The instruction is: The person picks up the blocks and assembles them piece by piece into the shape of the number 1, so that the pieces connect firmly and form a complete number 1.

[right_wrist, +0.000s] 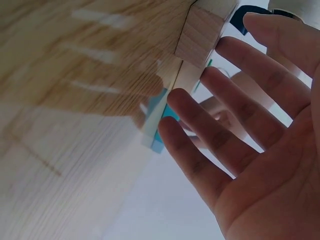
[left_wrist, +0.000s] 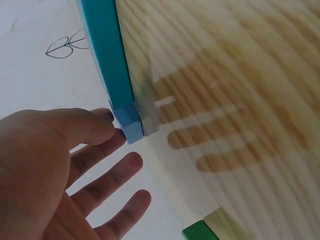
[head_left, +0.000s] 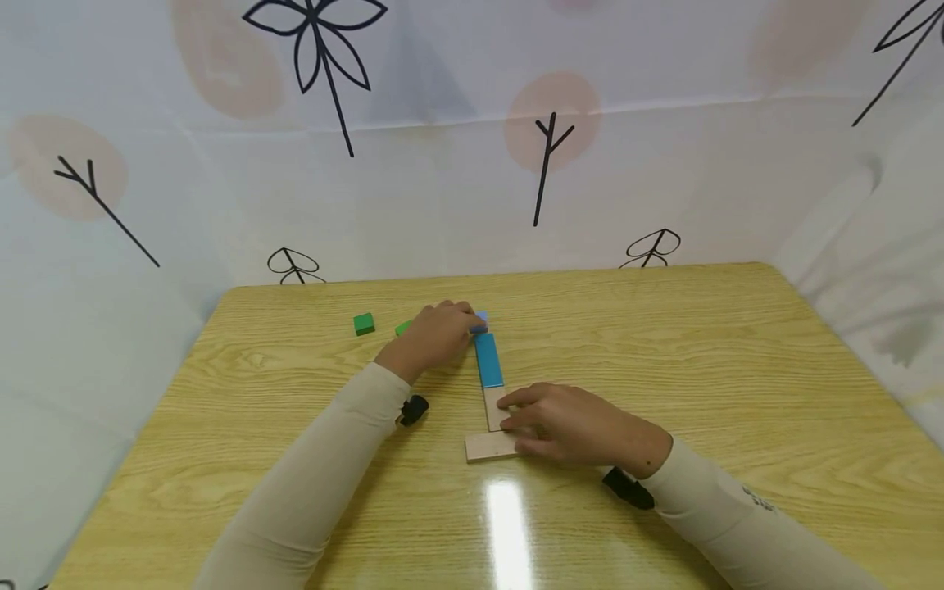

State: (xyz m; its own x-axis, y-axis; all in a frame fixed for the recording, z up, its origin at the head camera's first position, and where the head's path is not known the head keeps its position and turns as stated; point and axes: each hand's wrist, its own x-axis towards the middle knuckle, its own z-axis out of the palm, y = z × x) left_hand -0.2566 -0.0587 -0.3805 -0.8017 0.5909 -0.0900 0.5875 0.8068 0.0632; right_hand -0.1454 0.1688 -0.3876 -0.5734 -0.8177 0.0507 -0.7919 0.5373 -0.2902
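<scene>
My left hand is at the far end of a row of blocks, its thumb and index finger pinching a small light-blue block. The other left fingers are spread. Against that small block lies a long blue block. A plain wooden block continues the row towards me, and a second wooden block lies crosswise at the near end. Over these two wooden blocks is my right hand, palm down with fingers extended. In the right wrist view its fingertips are right beside the wooden blocks.
Two green blocks stand left of the row: a square one and another partly hidden by my left hand. A patterned white cloth hangs behind the far edge of the wooden table. Each wrist wears a black strap.
</scene>
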